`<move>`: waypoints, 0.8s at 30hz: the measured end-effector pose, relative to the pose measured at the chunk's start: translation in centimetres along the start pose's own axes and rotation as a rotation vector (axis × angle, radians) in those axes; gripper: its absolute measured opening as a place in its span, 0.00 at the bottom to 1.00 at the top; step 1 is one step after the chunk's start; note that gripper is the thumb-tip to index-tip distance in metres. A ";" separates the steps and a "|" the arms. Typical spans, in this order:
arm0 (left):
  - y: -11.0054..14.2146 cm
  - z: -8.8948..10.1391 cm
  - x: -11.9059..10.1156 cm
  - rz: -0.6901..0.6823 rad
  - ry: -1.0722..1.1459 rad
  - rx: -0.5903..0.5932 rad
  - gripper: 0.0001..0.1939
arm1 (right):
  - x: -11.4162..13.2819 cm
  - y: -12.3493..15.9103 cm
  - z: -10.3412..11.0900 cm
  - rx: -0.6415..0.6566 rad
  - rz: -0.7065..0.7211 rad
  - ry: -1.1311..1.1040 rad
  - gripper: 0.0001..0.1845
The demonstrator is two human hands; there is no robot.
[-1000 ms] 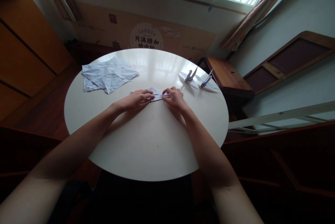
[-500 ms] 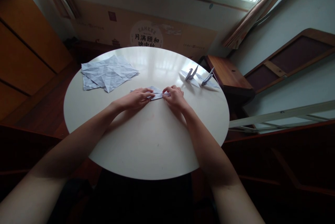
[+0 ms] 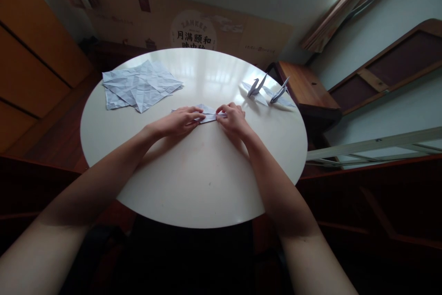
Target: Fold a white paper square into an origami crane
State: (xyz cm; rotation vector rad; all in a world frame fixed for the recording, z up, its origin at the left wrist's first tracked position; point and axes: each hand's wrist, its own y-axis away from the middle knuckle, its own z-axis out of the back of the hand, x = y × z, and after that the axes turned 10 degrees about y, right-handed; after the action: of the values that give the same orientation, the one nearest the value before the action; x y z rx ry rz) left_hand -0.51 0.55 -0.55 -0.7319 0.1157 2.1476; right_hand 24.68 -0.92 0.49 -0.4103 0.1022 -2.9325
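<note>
A folded piece of pale paper [image 3: 209, 118] lies on the white round table [image 3: 207, 170], between my two hands. My left hand [image 3: 180, 120] rests over its left part, with thumb and fingers closed on the paper. At the right end, the thumb and fingertips of my right hand [image 3: 232, 118] pinch the paper's edge. Parts of the folds are hidden under my fingers. Two folded paper cranes stand at the table's right side: the nearer-to-middle crane [image 3: 254, 89] and the outer crane [image 3: 279, 95].
Several creased paper sheets [image 3: 140, 84] lie in an overlapping pile at the table's far left. Beyond the right rim stands a wooden stool-like piece of furniture [image 3: 307, 85]. A printed panel [image 3: 155, 23] runs along the wall behind the table.
The whole view has tipped slightly downward, so the table sits higher in the picture. Both hands keep almost the same place and hold on the folded paper.
</note>
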 end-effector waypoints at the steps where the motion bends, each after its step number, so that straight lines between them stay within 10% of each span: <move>1: 0.0 0.0 0.0 0.002 0.001 -0.001 0.22 | 0.0 0.0 -0.1 -0.001 -0.001 0.000 0.14; 24: 0.0 0.0 -0.1 0.014 -0.013 0.007 0.22 | -0.1 0.1 -0.1 -0.004 0.005 0.011 0.14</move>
State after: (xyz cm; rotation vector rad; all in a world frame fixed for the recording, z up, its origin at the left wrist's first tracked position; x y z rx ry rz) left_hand -0.44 0.50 -0.50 -0.7152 0.1216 2.1635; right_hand 24.76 -0.97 0.38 -0.3945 0.1105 -2.9303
